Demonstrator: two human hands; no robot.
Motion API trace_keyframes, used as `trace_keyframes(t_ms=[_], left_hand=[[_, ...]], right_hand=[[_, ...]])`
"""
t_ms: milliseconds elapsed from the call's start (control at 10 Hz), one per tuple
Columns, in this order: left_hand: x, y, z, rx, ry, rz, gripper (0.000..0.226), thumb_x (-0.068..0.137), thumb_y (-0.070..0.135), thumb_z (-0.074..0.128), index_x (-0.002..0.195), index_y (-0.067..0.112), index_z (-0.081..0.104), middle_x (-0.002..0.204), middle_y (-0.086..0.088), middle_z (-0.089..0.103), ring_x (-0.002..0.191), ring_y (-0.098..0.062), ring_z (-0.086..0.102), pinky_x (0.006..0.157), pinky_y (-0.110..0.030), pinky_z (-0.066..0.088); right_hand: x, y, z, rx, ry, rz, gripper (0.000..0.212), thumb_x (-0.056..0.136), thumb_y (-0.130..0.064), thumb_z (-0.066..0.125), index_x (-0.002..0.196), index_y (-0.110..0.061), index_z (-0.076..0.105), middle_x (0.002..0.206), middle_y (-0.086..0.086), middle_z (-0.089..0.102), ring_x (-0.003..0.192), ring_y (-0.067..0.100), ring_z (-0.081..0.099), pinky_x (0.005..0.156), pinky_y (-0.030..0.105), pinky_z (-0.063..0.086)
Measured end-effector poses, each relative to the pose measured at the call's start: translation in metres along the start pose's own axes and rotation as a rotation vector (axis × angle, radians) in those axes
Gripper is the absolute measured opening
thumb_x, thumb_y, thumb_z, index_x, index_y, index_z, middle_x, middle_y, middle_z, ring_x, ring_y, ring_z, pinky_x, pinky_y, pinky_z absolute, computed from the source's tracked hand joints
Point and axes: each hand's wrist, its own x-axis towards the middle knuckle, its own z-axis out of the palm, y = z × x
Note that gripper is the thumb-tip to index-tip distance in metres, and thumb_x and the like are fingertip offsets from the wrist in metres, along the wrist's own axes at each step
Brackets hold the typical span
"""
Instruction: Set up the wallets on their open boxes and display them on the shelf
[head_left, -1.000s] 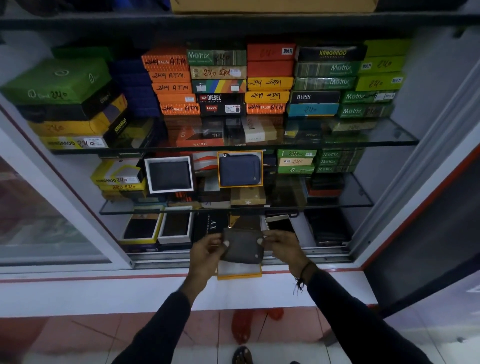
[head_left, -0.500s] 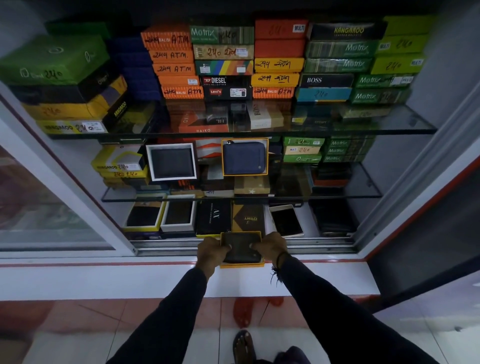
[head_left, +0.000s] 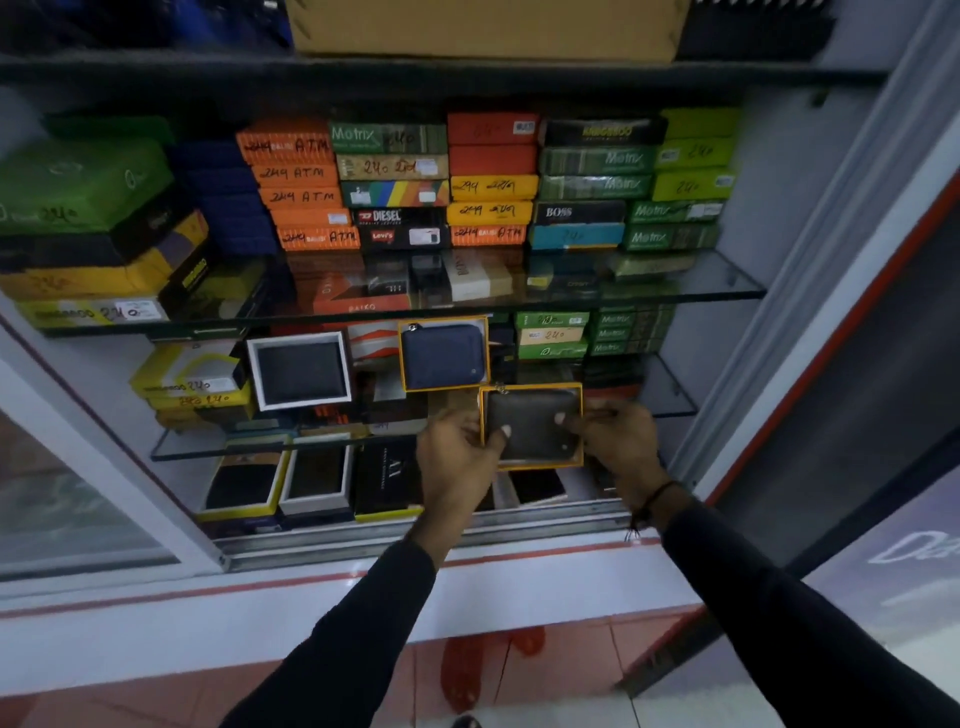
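Both hands pinch the dark brown leather wallet (head_left: 532, 423) seated in its orange-rimmed open box (head_left: 531, 387), left hand (head_left: 457, 452) and right hand (head_left: 615, 439) at its short sides, long axis level, at the middle glass shelf (head_left: 670, 384), just right of and below the blue zip wallet (head_left: 444, 356).

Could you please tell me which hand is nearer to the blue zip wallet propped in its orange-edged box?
Left. The left hand sits just below the blue zip wallet; the right hand is farther, down to its right.
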Motion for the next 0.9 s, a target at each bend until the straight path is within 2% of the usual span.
trace_keyframes(t_ms=[100, 200, 300, 400, 500, 600, 700, 800, 900], left_hand=[[0.035, 0.029, 0.019, 0.097, 0.026, 0.091, 0.020, 0.076, 0.041, 0.080, 0.084, 0.024, 0.075, 0.083, 0.002, 0.073, 0.076, -0.016, 0.068, 0.068, -0.032, 0.057], [0.064, 0.055, 0.034, 0.170, 0.015, 0.073, 0.024, 0.080, 0.033, 0.081, 0.097, 0.016, 0.078, 0.095, -0.006, 0.076, 0.087, -0.022, 0.071, 0.067, -0.028, 0.050], [0.088, 0.063, 0.048, 0.258, -0.046, 0.016, 0.021, 0.082, 0.028, 0.079, 0.097, 0.013, 0.077, 0.098, -0.011, 0.077, 0.094, -0.028, 0.072, 0.069, -0.031, 0.052], [0.105, 0.059, 0.055, 0.301, -0.065, -0.044, 0.022, 0.082, 0.023, 0.079, 0.098, 0.009, 0.076, 0.104, -0.018, 0.076, 0.101, -0.036, 0.071, 0.079, -0.042, 0.060], [0.115, 0.058, 0.059, 0.325, -0.055, -0.047, 0.025, 0.083, 0.019, 0.078, 0.103, 0.006, 0.075, 0.109, -0.021, 0.075, 0.106, -0.037, 0.070, 0.086, -0.044, 0.060], [0.119, 0.055, 0.060, 0.318, -0.059, -0.049, 0.025, 0.083, 0.018, 0.078, 0.104, 0.006, 0.074, 0.111, -0.020, 0.074, 0.106, -0.037, 0.070, 0.087, -0.043, 0.059], [0.112, 0.055, 0.056, 0.332, -0.072, -0.008, 0.022, 0.086, 0.019, 0.076, 0.104, 0.007, 0.073, 0.109, -0.016, 0.074, 0.102, -0.032, 0.071, 0.084, -0.041, 0.061], [0.097, 0.052, 0.045, 0.372, -0.066, 0.095, 0.020, 0.090, 0.023, 0.071, 0.106, 0.011, 0.070, 0.109, -0.012, 0.070, 0.097, -0.027, 0.069, 0.078, -0.039, 0.060], [0.080, 0.048, 0.027, 0.421, -0.026, 0.297, 0.023, 0.091, 0.024, 0.067, 0.109, 0.009, 0.069, 0.111, -0.011, 0.065, 0.097, -0.029, 0.067, 0.080, -0.043, 0.059]], right_hand=[[0.038, -0.018, -0.006, 0.068, 0.046, -0.027, 0.035, 0.048, -0.042, 0.087, 0.072, -0.020, 0.074, 0.075, -0.003, 0.077, 0.073, 0.016, 0.074, 0.074, 0.044, 0.063], [0.073, -0.027, -0.002, 0.089, 0.061, 0.056, 0.034, 0.050, -0.038, 0.088, 0.075, -0.023, 0.070, 0.087, 0.001, 0.078, 0.081, 0.020, 0.075, 0.075, 0.046, 0.064], [0.099, -0.025, 0.008, 0.077, 0.063, 0.105, 0.050, 0.046, -0.037, 0.090, 0.090, -0.022, 0.071, 0.100, 0.002, 0.077, 0.087, 0.020, 0.073, 0.078, 0.045, 0.063], [0.090, -0.041, 0.015, 0.018, 0.014, 0.083, 0.048, 0.063, -0.021, 0.086, 0.109, -0.014, 0.074, 0.105, 0.005, 0.075, 0.094, 0.024, 0.072, 0.083, 0.045, 0.061], [0.091, -0.042, 0.017, -0.033, -0.018, 0.079, 0.050, 0.067, -0.016, 0.080, 0.116, -0.015, 0.072, 0.111, 0.011, 0.074, 0.102, 0.030, 0.070, 0.088, 0.048, 0.060], [0.098, -0.040, 0.017, -0.106, -0.079, 0.054, 0.051, 0.067, -0.016, 0.076, 0.118, -0.016, 0.071, 0.113, 0.012, 0.074, 0.105, 0.033, 0.069, 0.090, 0.047, 0.059], [0.085, -0.050, 0.010, -0.135, -0.054, 0.026, 0.047, 0.071, -0.019, 0.077, 0.117, -0.015, 0.069, 0.112, 0.010, 0.073, 0.105, 0.030, 0.068, 0.092, 0.042, 0.058], [0.070, -0.048, 0.001, -0.231, 0.017, -0.087, 0.044, 0.074, -0.030, 0.078, 0.113, -0.014, 0.066, 0.108, 0.005, 0.073, 0.101, 0.021, 0.066, 0.090, 0.032, 0.055], [0.050, -0.052, -0.011, -0.314, 0.007, -0.289, 0.025, 0.075, -0.035, 0.072, 0.097, -0.022, 0.068, 0.094, -0.002, 0.075, 0.088, 0.015, 0.070, 0.084, 0.035, 0.060]])
